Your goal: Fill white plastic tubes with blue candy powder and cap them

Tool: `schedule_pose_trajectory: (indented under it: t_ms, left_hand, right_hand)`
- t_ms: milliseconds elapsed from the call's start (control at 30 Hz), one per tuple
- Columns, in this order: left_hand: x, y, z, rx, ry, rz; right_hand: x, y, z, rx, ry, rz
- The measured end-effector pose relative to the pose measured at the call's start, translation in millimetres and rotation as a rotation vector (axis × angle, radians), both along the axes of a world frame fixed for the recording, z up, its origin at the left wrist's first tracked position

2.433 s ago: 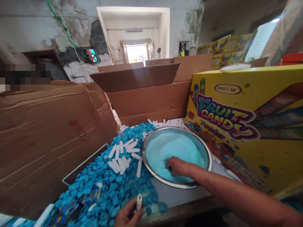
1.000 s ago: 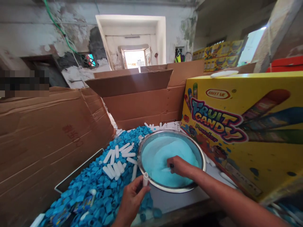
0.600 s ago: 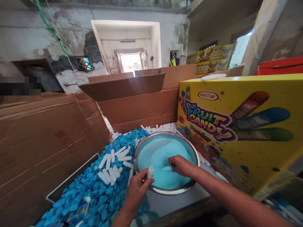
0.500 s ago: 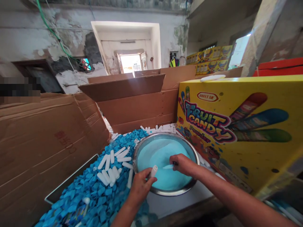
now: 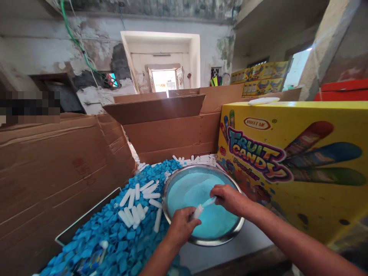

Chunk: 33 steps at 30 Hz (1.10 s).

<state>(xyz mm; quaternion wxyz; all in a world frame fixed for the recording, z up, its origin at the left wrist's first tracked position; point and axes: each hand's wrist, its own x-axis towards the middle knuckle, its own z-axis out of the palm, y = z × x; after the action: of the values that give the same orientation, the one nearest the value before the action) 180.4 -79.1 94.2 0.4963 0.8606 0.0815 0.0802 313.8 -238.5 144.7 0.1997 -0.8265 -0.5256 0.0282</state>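
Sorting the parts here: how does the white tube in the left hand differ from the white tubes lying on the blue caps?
The white tube in the left hand is gripped and tilted over the steel bowl, its mouth at the small scoop held by the right hand. The loose white tubes lie flat and untouched on the blue caps, beside the bowl. Both kinds look alike: short, white and cylindrical.

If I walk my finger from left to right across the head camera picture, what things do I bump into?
Brown cardboard wall → pile of blue caps → loose white tubes → metal bowl of blue powder → yellow Fruit Candy box.
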Motion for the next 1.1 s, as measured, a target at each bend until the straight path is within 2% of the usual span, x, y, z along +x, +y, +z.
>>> schedule_pose_trajectory:
  t_ms: [133,333,500,667,900,1100]
  left_hand:
    - [3,-3,-1.6,-0.001,-0.004,0.004]
    - [9,-7,-4.5,0.032,0.013,0.067]
    - [9,-6,-8.6,0.004,0.007,0.095]
    - [9,-4,-15.7,-0.046,-0.012,0.090]
    - [7,-7,-11.8,-0.030,0.001,0.122]
    - [8,-5,-18.0,-0.062,-0.009,0.117]
  right_hand:
    - [-4,3,5.2,-0.058,-0.173,0.048]
    - [-9,11,16.6,-0.153,-0.421,0.190]
    - [-12,15,25.2,-0.184,-0.466,0.213]
    - [-14,19,25.9,-0.198,-0.486,0.236]
    - [-17,22,26.4,-0.201,-0.510,0.250]
    - [-19,23,28.9,-0.211,-0.547,0.263]
